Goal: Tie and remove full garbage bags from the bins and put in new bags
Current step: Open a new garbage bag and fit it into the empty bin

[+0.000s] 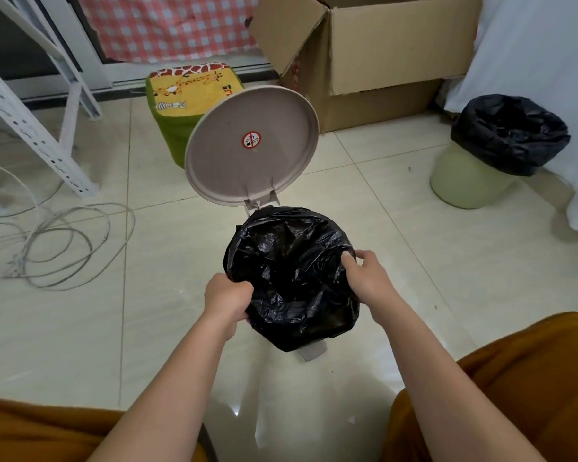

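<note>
Left hand and right hand both grip black bag rim on pedal bin; thin film may tear if yanked.

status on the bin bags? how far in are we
Done, by the look of it: the pale green bin at right already wears a black bag folded over its rim. In hand: the pedal bin's lid stands open, and the left hand and right hand each grip the edge of its black liner. Left: seating that liner and closing the lid. No tied full bag is in view.
</note>
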The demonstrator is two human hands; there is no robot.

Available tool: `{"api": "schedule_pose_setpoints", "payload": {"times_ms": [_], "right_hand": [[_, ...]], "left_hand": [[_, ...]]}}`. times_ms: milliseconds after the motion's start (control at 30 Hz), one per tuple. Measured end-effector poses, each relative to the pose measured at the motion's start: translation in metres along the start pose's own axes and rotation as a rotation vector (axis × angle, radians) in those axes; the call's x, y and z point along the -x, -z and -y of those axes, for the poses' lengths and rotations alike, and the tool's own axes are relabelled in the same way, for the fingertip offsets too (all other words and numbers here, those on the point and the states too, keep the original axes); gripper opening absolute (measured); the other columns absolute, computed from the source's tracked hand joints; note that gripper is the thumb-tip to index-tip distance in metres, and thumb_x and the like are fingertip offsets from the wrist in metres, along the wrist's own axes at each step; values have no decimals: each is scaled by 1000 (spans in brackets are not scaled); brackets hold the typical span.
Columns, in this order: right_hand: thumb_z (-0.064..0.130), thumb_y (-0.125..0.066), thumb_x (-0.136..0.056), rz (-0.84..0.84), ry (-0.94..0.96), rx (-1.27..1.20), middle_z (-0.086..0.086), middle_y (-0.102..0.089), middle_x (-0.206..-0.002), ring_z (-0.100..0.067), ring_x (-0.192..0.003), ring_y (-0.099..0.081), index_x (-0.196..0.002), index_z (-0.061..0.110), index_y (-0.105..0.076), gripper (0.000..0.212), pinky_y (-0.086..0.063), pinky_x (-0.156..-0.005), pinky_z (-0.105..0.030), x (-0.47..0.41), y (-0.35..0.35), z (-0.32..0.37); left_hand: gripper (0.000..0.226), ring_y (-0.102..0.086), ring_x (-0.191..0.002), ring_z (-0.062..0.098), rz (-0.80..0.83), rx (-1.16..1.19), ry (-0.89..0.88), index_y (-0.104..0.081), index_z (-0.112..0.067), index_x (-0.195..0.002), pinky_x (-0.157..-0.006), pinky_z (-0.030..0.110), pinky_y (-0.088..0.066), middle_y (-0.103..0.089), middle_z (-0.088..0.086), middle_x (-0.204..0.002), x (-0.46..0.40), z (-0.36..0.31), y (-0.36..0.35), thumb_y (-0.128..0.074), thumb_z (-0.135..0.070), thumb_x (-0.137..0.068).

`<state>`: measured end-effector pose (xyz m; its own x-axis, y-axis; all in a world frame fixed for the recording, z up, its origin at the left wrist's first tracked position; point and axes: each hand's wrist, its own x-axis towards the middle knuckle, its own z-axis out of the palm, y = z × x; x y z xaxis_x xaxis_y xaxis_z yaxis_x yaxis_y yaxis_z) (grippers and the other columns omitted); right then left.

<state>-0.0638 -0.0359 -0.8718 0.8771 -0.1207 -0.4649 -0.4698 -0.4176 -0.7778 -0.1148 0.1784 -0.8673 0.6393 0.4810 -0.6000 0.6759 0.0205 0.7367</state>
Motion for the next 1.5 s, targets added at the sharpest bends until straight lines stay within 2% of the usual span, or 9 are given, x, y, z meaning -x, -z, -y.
{"api": "schedule_pose_setpoints", "payload": {"times_ms": [300,500,600,733,867,1100,1300,1400,1500], "right_hand": [[62,-43,-90,106,-58,-229,6,-56,-126,-17,-115,-56,-135,34,-38,53,-45,-104,-45,-13,-7,-20],[58,-41,-95,139,-89,-372,12,-60,-116,-7,-103,-60,-127,29,-46,44,-51,-81,-31,-23,-10,-19],[57,-42,-95,81,-62,-281,6,-56,-124,-14,-109,-57,-130,31,-44,44,-48,-94,-36,-30,-8,-14],[41,-56,-94,39,163,-172,10,-54,-121,-8,-108,-56,-139,34,-40,49,-44,-88,-24,-32,-9,-7],[14,-58,-94,84,347,-29,8,-45,-141,-7,-127,-44,-142,33,-41,55,-37,-107,-28,-33,-11,-11],[3,-48,-98,144,359,-82,10,-45,-146,-22,-132,-47,-138,41,-44,55,-42,-108,-45,-44,-11,-21],[5,-48,-99,129,369,-171,13,-53,-137,-14,-121,-56,-125,45,-53,47,-48,-103,-39,-61,-15,-7],[9,-50,-99,85,363,-243,15,-57,-129,-7,-118,-57,-120,43,-57,40,-47,-105,-37,-69,-17,1],[21,-56,-98,11,291,-229,10,-55,-134,-16,-126,-50,-129,36,-56,35,-43,-107,-42,-75,-18,5]], "left_hand": [[41,-62,-87,24,142,170,6,-51,-22,-101,-67,38,-57,-62,6,-101,-10,15,-2,-42,12,-80],[49,-60,-81,20,158,237,-6,-54,-21,-110,-73,40,-56,-64,4,-96,-19,13,-1,-39,13,-77],[54,-58,-88,15,85,163,-86,-50,-20,-121,-77,35,-53,-60,-2,-102,-25,11,1,-45,9,-76],[70,-54,-107,14,-8,-36,-359,-44,-22,-137,-91,31,-49,-44,-3,-126,-29,3,-2,-52,8,-74],[80,-38,-124,9,12,-180,-454,-36,-20,-145,-95,11,-29,-31,-3,-141,-31,4,-5,-48,17,-76],[79,-37,-134,13,-21,-146,-433,-41,-18,-145,-112,29,-33,-34,-6,-146,-44,-1,-1,-42,20,-75],[81,-41,-127,7,14,-55,-410,-44,-26,-142,-97,20,-40,-36,-15,-144,-64,-9,3,-38,20,-76],[79,-42,-132,10,72,-22,-425,-41,-32,-143,-106,28,-41,-34,-17,-147,-73,-12,5,-36,18,-82],[70,-41,-121,0,66,-51,-443,-35,-38,-144,-91,4,-39,-28,-15,-140,-75,-14,4,-43,9,-92]]}}
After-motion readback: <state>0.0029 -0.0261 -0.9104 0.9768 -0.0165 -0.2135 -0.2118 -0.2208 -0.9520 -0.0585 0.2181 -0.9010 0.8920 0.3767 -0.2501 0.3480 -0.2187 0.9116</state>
